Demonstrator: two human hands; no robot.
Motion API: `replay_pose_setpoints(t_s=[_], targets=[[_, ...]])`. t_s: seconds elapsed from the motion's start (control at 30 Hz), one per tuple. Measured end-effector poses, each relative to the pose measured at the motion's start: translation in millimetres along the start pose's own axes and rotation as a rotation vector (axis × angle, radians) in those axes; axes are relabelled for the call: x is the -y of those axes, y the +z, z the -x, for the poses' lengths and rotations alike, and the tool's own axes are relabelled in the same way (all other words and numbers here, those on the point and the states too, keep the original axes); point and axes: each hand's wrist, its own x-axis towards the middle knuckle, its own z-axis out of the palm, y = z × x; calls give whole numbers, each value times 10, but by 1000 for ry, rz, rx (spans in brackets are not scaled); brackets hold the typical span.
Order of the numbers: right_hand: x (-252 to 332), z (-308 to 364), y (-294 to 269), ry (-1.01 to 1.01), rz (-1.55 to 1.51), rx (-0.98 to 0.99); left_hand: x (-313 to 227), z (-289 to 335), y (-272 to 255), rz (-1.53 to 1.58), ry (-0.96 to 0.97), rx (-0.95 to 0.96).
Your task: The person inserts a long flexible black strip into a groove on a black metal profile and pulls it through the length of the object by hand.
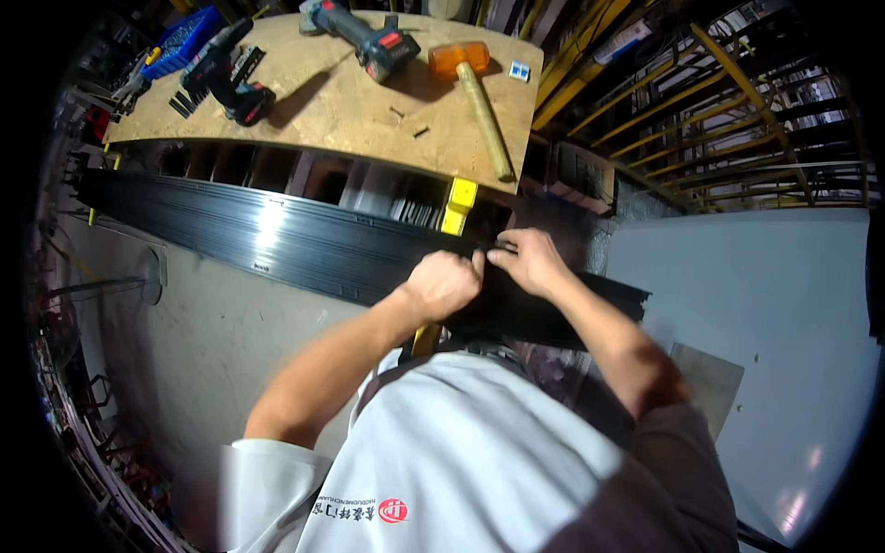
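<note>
Left hand and right hand sit close together over the black profile, running nine to four o'clock; their grip cannot be told. Profile appears positioned, handwork unfinished, remaining extent indeterminable.

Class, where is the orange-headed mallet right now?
In the head view, the mallet lies on the wooden board toward its right edge, just right of a power tool.

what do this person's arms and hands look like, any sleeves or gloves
The left hand and right hand are gloveless, both forearms bare, no watch visible. The short left sleeve is pale grey; the short right sleeve looks dark, perhaps shadowed. A red emblem marks the pale cloth shirt.
</note>
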Motion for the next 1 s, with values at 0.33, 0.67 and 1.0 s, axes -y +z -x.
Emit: replay_pose_setpoints(t_s=[0.33, 0.67, 1.0], targets=[[549, 1113, 256, -418, -350, -102, -892, 457, -185, 1776, -819, -220], [299, 1281, 72, -315, -348, 329, -1402, 570, 45, 1731, -999, -229], [440, 1392, 195, -226, -297, 135, -1282, 745, 214, 2103, -885, -290]])
